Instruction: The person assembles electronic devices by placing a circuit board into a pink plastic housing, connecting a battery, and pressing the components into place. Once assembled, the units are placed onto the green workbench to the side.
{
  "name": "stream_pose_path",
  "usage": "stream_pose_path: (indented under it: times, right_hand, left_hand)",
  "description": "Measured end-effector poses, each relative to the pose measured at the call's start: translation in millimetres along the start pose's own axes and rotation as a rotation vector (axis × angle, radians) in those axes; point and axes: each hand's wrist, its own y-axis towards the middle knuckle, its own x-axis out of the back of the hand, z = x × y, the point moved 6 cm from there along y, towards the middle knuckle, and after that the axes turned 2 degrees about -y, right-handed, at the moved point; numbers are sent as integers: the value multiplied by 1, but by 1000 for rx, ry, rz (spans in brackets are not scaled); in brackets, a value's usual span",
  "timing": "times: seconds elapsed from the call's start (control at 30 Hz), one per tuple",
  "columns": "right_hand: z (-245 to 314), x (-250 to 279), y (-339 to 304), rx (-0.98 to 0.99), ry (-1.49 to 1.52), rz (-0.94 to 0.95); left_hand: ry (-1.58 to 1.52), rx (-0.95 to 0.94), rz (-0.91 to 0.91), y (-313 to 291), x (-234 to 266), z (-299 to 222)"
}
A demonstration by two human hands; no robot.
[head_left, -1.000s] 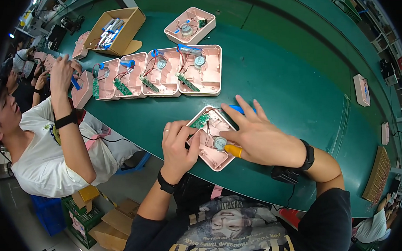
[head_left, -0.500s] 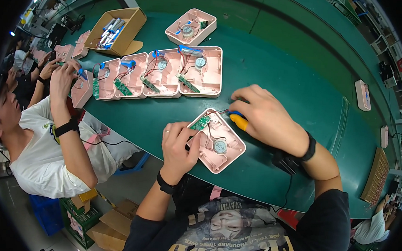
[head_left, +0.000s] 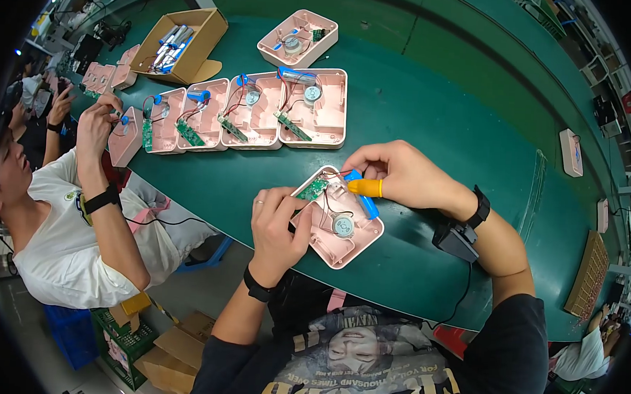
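Note:
In front of me on the green table lies a pink plastic housing (head_left: 355, 250), open side up. Inside it are a round speaker (head_left: 342, 225), a green circuit board (head_left: 311, 190) and thin wires. My left hand (head_left: 280, 225) grips the housing's left edge, fingers near the board. A blue cylindrical battery (head_left: 363, 197) with thin wires lies along the housing's upper right wall. My right hand (head_left: 410, 179), a yellow cot on one finger, holds this battery with bent fingers; part of the grip is hidden.
Several pink housings (head_left: 324, 130) with boards and batteries stand in a row beyond. Another housing (head_left: 310, 50) lies farther back, near a cardboard box (head_left: 208, 49) of batteries. At left a co-worker's hands (head_left: 98, 125) handle a housing (head_left: 124, 144). A black corded device (head_left: 457, 240) sits by my right wrist.
My right hand has turned and brought the blue battery from beside the housing to its upper right wall. My left hand stays on the housing.

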Motion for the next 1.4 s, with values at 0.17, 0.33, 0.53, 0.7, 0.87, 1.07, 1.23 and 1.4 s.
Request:
stream_pose_path:
  times: [0.17, 0.33, 0.53, 0.7, 0.87, 1.07, 1.23, 1.4]
  right_hand:
    - [7, -17, -9, 144, -231, -28]
    - [13, -29, -15, 303, -488, -125]
    - [10, -34, -16, 421, -639, -192]
    - [13, -32, -20, 348, -588, -131]
    - [3, -33, -18, 289, -608, -114]
    - [21, -56, -45, 343, -1172, -74]
    - [24, -69, -52, 211, -1105, -16]
    - [26, -74, -59, 175, -1255, -157]
  left_hand:
    - [0, 14, 8, 1, 1, -1]
    - [3, 11, 4, 0, 0, 0]
    - [5, 9, 6, -1, 0, 0]
    - [13, 7, 3, -1, 0, 0]
    - [-5, -1, -28, 0, 2, -3]
    - [3, -12, -37, -1, 2, -2]
    - [47, -4, -24, -2, 1, -1]
    - [203, 2, 9, -3, -7, -23]
